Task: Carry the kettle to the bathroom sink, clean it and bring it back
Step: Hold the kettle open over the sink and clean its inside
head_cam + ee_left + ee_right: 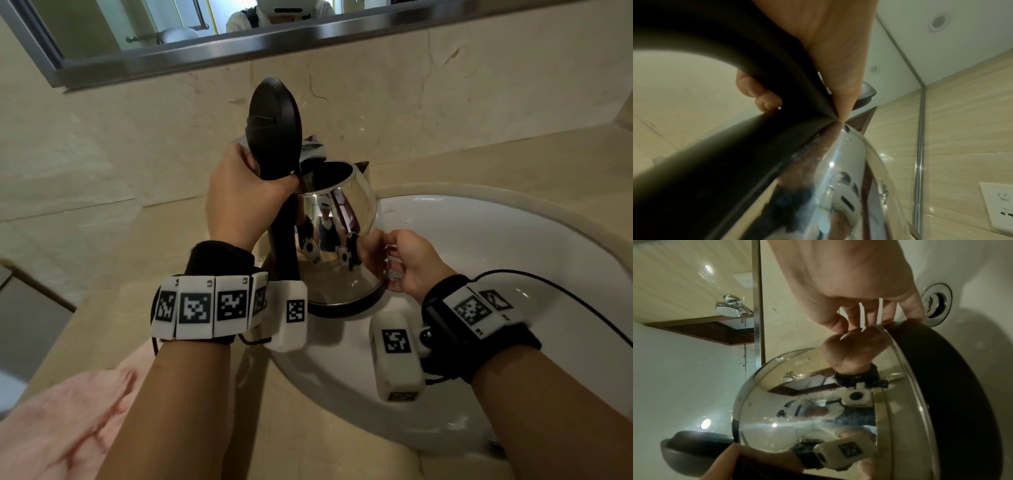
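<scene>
The steel kettle (339, 240) stands upright at the left rim of the white sink (496, 233). Its black lid (274, 126) is flipped up, so the mouth is open. My left hand (246, 198) grips the top of the black handle (284, 240); in the left wrist view the fingers (756, 92) curl round that handle (725, 53) beside the shiny kettle wall (849, 170). My right hand (407, 260) touches the kettle's lower right side. In the right wrist view, its fingertips (910, 311) rest on the kettle wall (797, 410) near the black base (962, 386). I cannot tell whether the base rests on the rim.
A pink towel (68, 421) lies on the beige stone counter (102, 308) at the lower left. The mirror frame (205, 54) runs above the marble backsplash. The sink's metal overflow hole (937, 303) is behind my right fingers. A wall socket (1001, 206) is nearby.
</scene>
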The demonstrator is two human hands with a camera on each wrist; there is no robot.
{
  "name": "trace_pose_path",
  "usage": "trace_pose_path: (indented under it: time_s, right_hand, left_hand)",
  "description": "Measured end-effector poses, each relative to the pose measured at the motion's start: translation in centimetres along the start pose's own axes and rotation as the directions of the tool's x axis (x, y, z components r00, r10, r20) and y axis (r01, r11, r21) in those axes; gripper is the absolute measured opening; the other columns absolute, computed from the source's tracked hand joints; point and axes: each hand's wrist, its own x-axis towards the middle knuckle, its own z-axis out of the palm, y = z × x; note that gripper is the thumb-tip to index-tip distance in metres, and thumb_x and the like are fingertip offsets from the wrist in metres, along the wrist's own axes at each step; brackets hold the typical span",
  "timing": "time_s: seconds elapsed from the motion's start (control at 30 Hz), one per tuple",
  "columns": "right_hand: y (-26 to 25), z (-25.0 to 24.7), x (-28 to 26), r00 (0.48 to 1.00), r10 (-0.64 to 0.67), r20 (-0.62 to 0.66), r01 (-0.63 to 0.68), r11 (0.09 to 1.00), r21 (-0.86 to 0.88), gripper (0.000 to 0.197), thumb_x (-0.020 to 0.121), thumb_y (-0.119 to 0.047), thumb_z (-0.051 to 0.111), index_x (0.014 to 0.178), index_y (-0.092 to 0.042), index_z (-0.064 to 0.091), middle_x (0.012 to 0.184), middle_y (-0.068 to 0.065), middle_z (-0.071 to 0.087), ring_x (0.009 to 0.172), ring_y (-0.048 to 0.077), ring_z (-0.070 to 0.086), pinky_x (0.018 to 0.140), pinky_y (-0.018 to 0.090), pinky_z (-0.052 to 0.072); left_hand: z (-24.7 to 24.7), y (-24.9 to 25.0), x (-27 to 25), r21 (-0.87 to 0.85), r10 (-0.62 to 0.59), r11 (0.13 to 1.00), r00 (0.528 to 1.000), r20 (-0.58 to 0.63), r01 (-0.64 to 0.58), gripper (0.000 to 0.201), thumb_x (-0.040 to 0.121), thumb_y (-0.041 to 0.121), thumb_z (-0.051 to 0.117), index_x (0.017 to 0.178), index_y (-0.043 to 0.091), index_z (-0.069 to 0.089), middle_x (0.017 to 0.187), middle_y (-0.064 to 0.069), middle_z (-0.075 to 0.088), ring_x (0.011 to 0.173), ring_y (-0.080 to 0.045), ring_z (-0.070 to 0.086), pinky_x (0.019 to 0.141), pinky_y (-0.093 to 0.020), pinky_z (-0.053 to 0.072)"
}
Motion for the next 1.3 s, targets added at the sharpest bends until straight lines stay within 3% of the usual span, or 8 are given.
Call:
trace_pose_path:
  time_s: [0.3,0.4,0.67,0.8,0.97,1.1,1.2,1.3]
  right_hand:
    - [-0.1,0.0,0.0,1.000,-0.012,-0.002,0.012,0.999,-0.035,0.023,0.095,-0.011,0.037,0.105,-0.009,0.057,0.105,0.013,0.059,0.074,0.022,0.059,0.033,0.019,0.046]
    - [-0.2,-0.2,-0.1,1.000,-0.007,0.008,0.007,1.000,-0.029,0.020,0.097,-0.010,0.036,0.096,-0.008,0.055,0.090,0.010,0.057,0.068,0.019,0.057,0.030,0.016,0.043]
    - [0.1,-0.1,0.4,1.000,-0.026,-0.006,0.025,0.994,-0.110,0.021,0.096,-0.014,0.035,0.087,-0.014,0.055,0.102,0.009,0.058,0.086,0.021,0.058,0.052,0.025,0.040]
    - [0.2,-0.1,0.1,0.999,-0.034,-0.010,0.033,0.995,-0.090,0.022,0.095,-0.013,0.036,0.101,-0.012,0.056,0.104,0.010,0.058,0.085,0.022,0.059,0.045,0.022,0.046]
    - [0.1,-0.2,-0.2,0.999,-0.049,-0.008,0.048,0.996,-0.080,0.023,0.097,-0.011,0.035,0.086,-0.012,0.056,0.085,0.004,0.057,0.069,0.015,0.057,0.038,0.016,0.043]
    - [0.3,-0.1,-0.4,0.999,-0.048,0.012,0.048,0.999,-0.005,0.024,0.095,-0.009,0.036,0.103,-0.008,0.059,0.094,0.011,0.062,0.066,0.019,0.064,0.038,0.019,0.049]
    - [0.1,-0.2,-0.6,0.998,-0.055,0.022,0.055,0.998,-0.009,0.027,0.096,-0.007,0.034,0.083,-0.007,0.057,0.077,0.007,0.060,0.062,0.015,0.058,0.033,0.015,0.045]
    - [0.0,-0.2,-0.7,0.998,-0.058,0.032,0.059,0.998,-0.021,0.025,0.096,-0.007,0.034,0.086,-0.008,0.057,0.075,0.007,0.059,0.062,0.016,0.058,0.034,0.016,0.046]
  left_hand:
    - [0.1,-0.2,0.2,0.011,0.013,1.000,1.000,-0.016,-0.013,0.035,0.070,0.026,0.072,0.092,0.019,0.046,0.078,0.011,0.049,0.081,-0.016,0.057,0.070,-0.033,0.051]
    - [0.0,-0.2,0.2,0.000,0.012,1.000,1.000,-0.009,-0.012,0.035,0.070,0.026,0.072,0.090,0.020,0.045,0.077,0.010,0.049,0.080,-0.018,0.058,0.070,-0.035,0.053]
    - [0.1,-0.2,0.2,-0.006,0.005,1.000,1.000,0.005,-0.005,0.037,0.069,0.026,0.072,0.092,0.021,0.044,0.081,0.009,0.051,0.085,-0.020,0.061,0.075,-0.044,0.056]
    - [0.1,-0.2,0.1,-0.002,0.010,1.000,1.000,-0.005,-0.010,0.036,0.069,0.026,0.072,0.092,0.020,0.045,0.079,0.011,0.050,0.082,-0.016,0.058,0.074,-0.037,0.055]
    - [0.1,-0.2,0.1,0.002,0.005,1.000,1.000,-0.004,-0.005,0.035,0.069,0.026,0.072,0.091,0.019,0.046,0.077,0.011,0.048,0.078,-0.013,0.054,0.068,-0.029,0.049]
    - [0.1,-0.2,0.1,-0.007,-0.002,1.000,1.000,-0.003,0.002,0.036,0.070,0.026,0.073,0.091,0.020,0.045,0.078,0.012,0.049,0.078,-0.013,0.055,0.067,-0.032,0.050]
    - [0.1,-0.2,0.1,-0.008,-0.002,1.000,1.000,-0.004,0.002,0.035,0.070,0.025,0.073,0.091,0.019,0.045,0.077,0.011,0.049,0.077,-0.014,0.055,0.066,-0.032,0.049]
    - [0.1,-0.3,0.3,-0.001,-0.003,1.000,1.000,0.002,0.003,0.036,0.070,0.026,0.072,0.093,0.019,0.047,0.078,0.011,0.050,0.078,-0.015,0.056,0.069,-0.035,0.052]
